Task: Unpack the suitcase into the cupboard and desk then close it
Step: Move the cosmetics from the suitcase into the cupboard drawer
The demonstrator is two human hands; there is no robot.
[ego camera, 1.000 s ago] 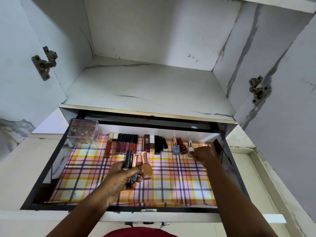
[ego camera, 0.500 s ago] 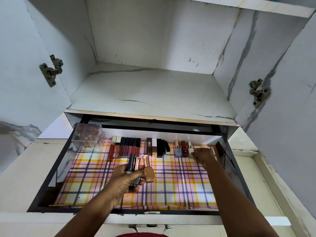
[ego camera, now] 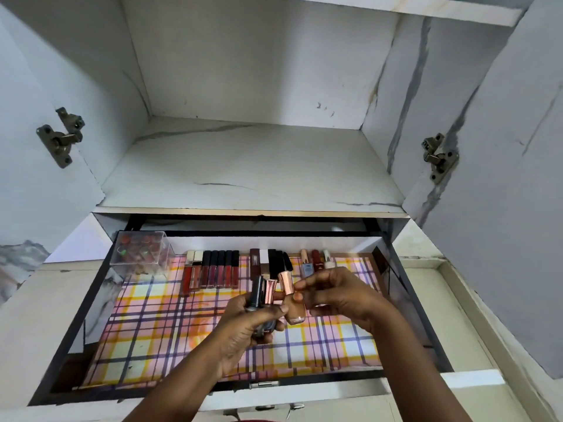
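We find the right hand (ego camera: 341, 296) with its fingers (ego camera: 313, 280) curled inward, thumb and forefinger pinching the rose-gold cap of a tan nail polish bottle (ego camera: 292, 306). That bottle stands roughly upright between the two hands, above the middle of the drawer.

The left hand (ego camera: 246, 333) is curled round a small cluster of bottles: a dark nail polish bottle (ego camera: 259, 300) with a black cap, and beside it a rose-gold cap (ego camera: 269, 292) whose bottle is hidden by the fingers. The left thumb lies against the tan bottle's side, so both hands appear to be touching it; which hand carries its weight we cannot tell.

Beneath the hands lies the open drawer (ego camera: 420, 315), dark-walled, its floor covered by a checked liner (ego camera: 158, 330) in pink, yellow and purple. Along the back wall we record, from left to right: a clear plastic box (ego camera: 140, 249) holding small red and green items in the rear left corner; a row of lip gloss tubes (ego camera: 211, 269) lying side by side; a group of dark and white lipstick cases (ego camera: 268, 260); and three small bottles (ego camera: 315, 260) just behind the right hand.

Above the drawer is a marble-patterned cupboard shelf (ego camera: 249, 169). Both cupboard doors stand open, with a metal hinge (ego camera: 61, 137) at the left and another hinge (ego camera: 438, 156) at the right.
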